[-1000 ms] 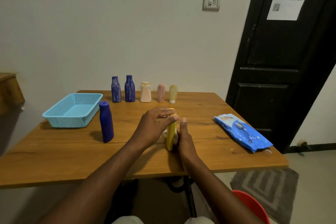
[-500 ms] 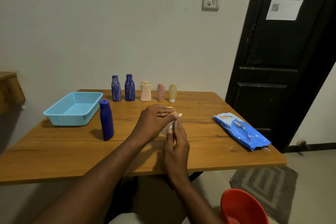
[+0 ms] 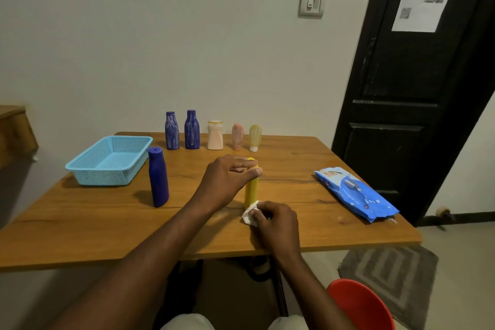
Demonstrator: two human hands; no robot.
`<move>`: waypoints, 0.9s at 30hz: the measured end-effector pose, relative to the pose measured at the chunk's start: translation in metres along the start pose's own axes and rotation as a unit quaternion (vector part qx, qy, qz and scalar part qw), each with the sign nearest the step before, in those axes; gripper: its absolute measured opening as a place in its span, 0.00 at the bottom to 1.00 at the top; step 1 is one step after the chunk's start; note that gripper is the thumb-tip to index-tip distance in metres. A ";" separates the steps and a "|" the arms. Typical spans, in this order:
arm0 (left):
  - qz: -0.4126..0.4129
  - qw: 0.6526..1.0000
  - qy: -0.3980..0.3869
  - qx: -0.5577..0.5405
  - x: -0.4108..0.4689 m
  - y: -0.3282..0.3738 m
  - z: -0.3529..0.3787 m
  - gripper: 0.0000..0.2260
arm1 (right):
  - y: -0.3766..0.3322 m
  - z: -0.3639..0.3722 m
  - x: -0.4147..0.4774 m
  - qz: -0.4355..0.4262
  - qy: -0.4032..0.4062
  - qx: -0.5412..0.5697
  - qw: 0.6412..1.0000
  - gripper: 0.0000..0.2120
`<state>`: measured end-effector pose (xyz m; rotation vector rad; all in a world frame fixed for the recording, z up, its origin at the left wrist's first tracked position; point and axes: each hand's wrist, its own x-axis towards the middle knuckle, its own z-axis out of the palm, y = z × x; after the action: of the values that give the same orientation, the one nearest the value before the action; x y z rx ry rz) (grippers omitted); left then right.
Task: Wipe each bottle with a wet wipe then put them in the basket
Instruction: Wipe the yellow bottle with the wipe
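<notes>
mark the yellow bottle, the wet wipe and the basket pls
yellow bottle (image 3: 251, 191): head view, middle of its exposed body.
wet wipe (image 3: 247, 215): head view, white fold showing at the bottle's base.
light blue basket (image 3: 105, 177): head view, near mesh wall.

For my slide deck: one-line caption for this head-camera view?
Left hand holds an upright yellow plastic bottle by its top; right hand presses a white wet wipe to its base.
</notes>
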<state>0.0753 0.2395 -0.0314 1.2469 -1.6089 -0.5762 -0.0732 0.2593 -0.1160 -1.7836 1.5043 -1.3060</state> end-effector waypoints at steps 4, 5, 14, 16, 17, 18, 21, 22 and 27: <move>0.001 1.000 -0.017 0.004 0.003 0.002 0.000 0.15 | -0.016 -0.009 0.008 -0.018 0.022 0.135 0.991 0.10; 0.001 1.000 -0.019 0.004 0.003 0.002 -0.001 0.15 | -0.023 -0.011 0.013 -0.035 0.034 0.155 0.987 0.10; -0.013 0.999 -0.033 -0.027 0.008 -0.003 -0.004 0.18 | -0.038 -0.012 0.035 -0.070 0.024 0.197 0.978 0.19; -0.034 0.997 -0.043 -0.056 0.009 -0.004 -0.006 0.25 | -0.033 -0.012 0.028 -0.103 0.028 0.152 0.983 0.22; -0.039 0.996 -0.052 -0.066 0.009 -0.005 -0.007 0.28 | -0.031 -0.013 0.026 -0.126 0.030 0.130 0.983 0.23; -0.036 0.995 -0.065 -0.068 0.010 -0.007 -0.009 0.28 | -0.028 -0.014 0.025 -0.148 0.033 0.112 0.982 0.24; -0.012 0.993 -0.107 -0.058 0.013 -0.008 -0.014 0.20 | -0.021 -0.022 0.032 -0.196 0.033 0.037 0.979 0.25; -0.010 0.992 -0.114 -0.059 0.015 -0.008 -0.016 0.18 | -0.021 -0.024 0.037 -0.206 0.025 -0.001 0.978 0.25; -0.012 0.989 -0.134 -0.059 0.021 -0.007 -0.017 0.16 | -0.033 -0.033 0.065 -0.239 -0.042 -0.141 0.960 0.27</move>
<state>0.0937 0.2216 -0.0216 1.1374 -1.7544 -0.8725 -0.0884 0.2162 -0.0508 -2.4694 1.3105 -1.2458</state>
